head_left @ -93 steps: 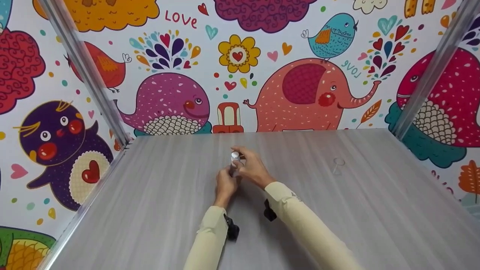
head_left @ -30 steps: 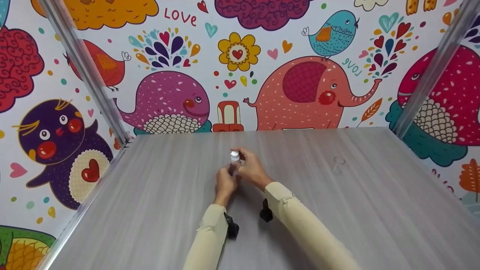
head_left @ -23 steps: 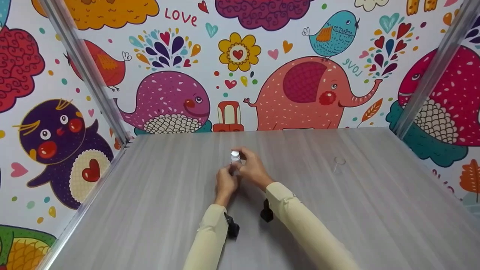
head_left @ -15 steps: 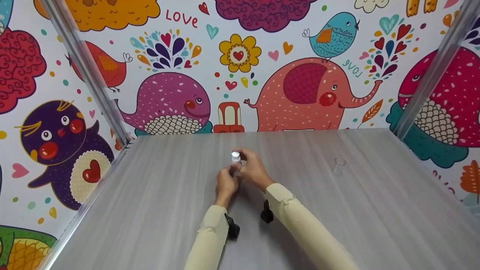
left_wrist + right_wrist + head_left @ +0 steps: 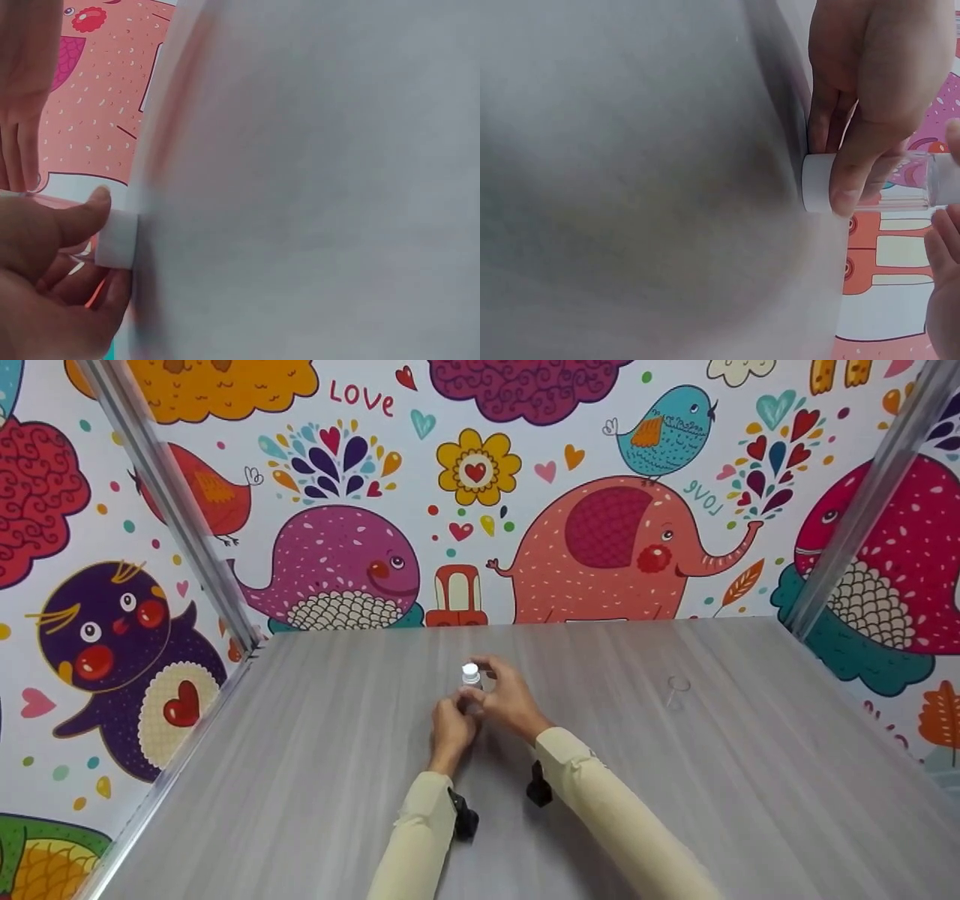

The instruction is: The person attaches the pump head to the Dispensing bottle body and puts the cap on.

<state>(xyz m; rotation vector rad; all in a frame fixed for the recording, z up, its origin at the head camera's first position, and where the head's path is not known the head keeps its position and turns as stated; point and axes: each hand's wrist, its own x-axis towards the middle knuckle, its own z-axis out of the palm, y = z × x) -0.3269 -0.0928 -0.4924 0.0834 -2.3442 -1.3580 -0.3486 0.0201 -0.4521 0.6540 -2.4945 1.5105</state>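
"Where do you have the bottle (image 5: 470, 678)?"

"Far half of the worktop (image 5: 322, 735), a little left of centre on my head feed. It stands upright between the two hands, nozzle up. My right-wrist feed has its white base (image 5: 819, 182) down at the worktop, though I can't tell whether it actually touches."

"And the left hand (image 5: 452, 727)?"

"Pinching the bottle low down, thumb on one side and fingers on the other, just above that base."

"The right hand (image 5: 512, 701)?"

"Around the upper part. I see the thumb by the neck and the forefinger arched behind the nozzle, with a small gap there. Whether it is really pinching, I can't tell from here."

"Anything else on the surface?"

"A clear piece (image 5: 676, 694) with a round rim, well apart from the hands on the right. The surface itself is grey with a streaky grain."

"What about the room?"

"A white printed wall (image 5: 532, 439) at the far side, with a purple whale (image 5: 345, 559) on the left and a coral elephant (image 5: 592, 577) on the right. I also have a metal post at each far corner."
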